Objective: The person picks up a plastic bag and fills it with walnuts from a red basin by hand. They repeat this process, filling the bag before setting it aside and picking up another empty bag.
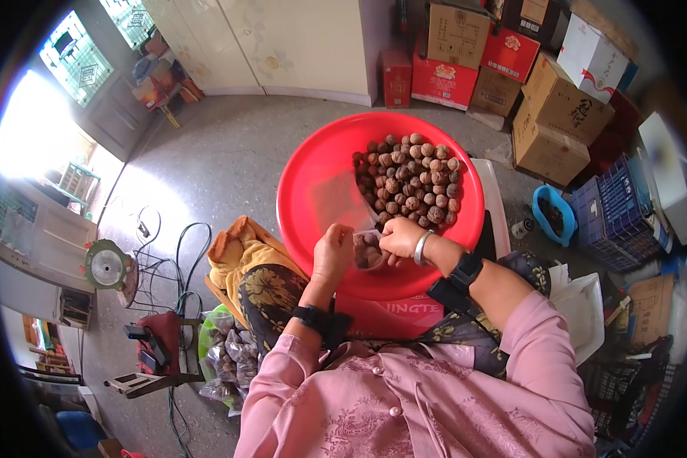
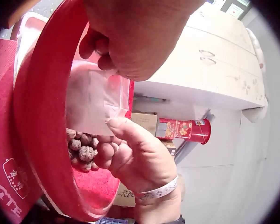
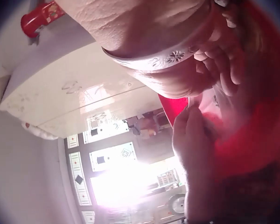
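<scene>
A clear plastic bag (image 1: pixel 369 258) with several walnuts in it is held over the near part of a round red basin (image 1: pixel 301 175). My left hand (image 1: pixel 333 256) pinches the bag's upper left edge. On the other side, my right hand (image 1: pixel 406 240), with a silver bangle, pinches its upper right edge. In the left wrist view both hands grip the pale bag (image 2: pixel 91 100) near its top. Loose walnuts (image 1: pixel 412 179) fill the basin's far right side. Beside them a flat translucent sheet or bag (image 1: pixel 343 200) lies on the basin's floor.
Filled bags of walnuts (image 1: pixel 233 359) sit in a green container at the lower left. Cardboard boxes (image 1: pixel 549 114) are stacked at the back right, near a blue basin (image 1: pixel 555 215) and a blue crate (image 1: pixel 614 217). Cables (image 1: pixel 179 263) lie on the floor at left.
</scene>
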Motion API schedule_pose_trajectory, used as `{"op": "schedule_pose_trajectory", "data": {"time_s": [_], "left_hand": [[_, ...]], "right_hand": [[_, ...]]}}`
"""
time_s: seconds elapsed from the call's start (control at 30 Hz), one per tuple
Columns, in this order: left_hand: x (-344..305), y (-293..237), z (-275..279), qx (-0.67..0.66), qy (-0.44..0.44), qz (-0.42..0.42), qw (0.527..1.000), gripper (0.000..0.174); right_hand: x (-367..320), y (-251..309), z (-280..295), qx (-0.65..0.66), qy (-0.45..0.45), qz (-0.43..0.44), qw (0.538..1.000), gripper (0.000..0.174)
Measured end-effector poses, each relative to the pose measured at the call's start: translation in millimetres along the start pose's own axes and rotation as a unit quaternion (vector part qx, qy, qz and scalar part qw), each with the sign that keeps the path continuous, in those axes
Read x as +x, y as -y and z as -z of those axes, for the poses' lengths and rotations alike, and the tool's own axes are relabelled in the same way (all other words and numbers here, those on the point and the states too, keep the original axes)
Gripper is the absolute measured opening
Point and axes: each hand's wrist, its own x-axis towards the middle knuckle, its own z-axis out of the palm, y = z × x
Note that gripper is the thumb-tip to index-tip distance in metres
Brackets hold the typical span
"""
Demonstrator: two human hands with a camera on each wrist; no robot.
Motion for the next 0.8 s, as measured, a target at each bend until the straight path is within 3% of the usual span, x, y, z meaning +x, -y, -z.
{"op": "schedule_pose_trajectory", "data": {"time_s": [0.03, 0.1, 0.13, 0.2, 0.23, 0.37, 0.43, 0.5, 0.57, 0.6, 0.67, 0.73, 0.8], "left_hand": [[0, 1, -1, 0.000, 0.000, -0.001, 1.000, 0.015], [0, 5, -3, 0.077, -0.052, -0.134, 0.987, 0.011], [0, 7, -4, 0.076, -0.052, -0.134, 0.987, 0.011], [1, 6, -4, -0.052, 0.118, -0.072, 0.989, 0.009], [1, 3, -3, -0.052, 0.118, -0.072, 0.989, 0.009], [0, -7, 4, 0.002, 0.173, -0.049, 0.984, 0.013], [-1, -5, 4, -0.004, 0.179, -0.039, 0.983, 0.016], [0, 0, 0, -0.025, 0.172, -0.038, 0.984, 0.017], [-1, 0, 0, -0.027, 0.174, -0.042, 0.983, 0.017], [-1, -1, 0, -0.028, 0.177, -0.047, 0.983, 0.018], [-1, -2, 1, -0.037, 0.187, -0.045, 0.981, 0.018], [0, -2, 1, -0.045, 0.196, -0.043, 0.979, 0.018], [1, -1, 1, -0.044, 0.222, -0.027, 0.974, 0.017]], "right_hand": [[-4, 0, 0, 0.072, 0.031, -0.020, 0.997, 0.014], [-3, -6, -1, 0.151, 0.041, -0.024, 0.987, 0.014], [-2, -9, -2, 0.228, 0.051, -0.027, 0.972, 0.013], [1, -16, -8, 0.296, 0.061, -0.023, 0.953, 0.014], [1, -18, -9, 0.363, 0.071, -0.018, 0.929, 0.016], [6, -27, -12, 0.326, 0.079, -0.010, 0.942, 0.019], [16, -34, -13, 0.088, -0.046, 0.137, 0.986, 0.025], [12, -32, -12, 0.015, -0.094, 0.167, 0.981, 0.028], [1, -23, -12, -0.128, -0.173, 0.266, 0.940, 0.030], [1, -26, -12, -0.128, -0.173, 0.266, 0.940, 0.030], [4, -33, -11, -0.334, -0.191, 0.367, 0.847, 0.022], [-7, -20, -10, -0.356, -0.171, 0.324, 0.860, 0.012], [3, -24, -12, -0.366, -0.226, 0.403, 0.808, 0.008]]}}
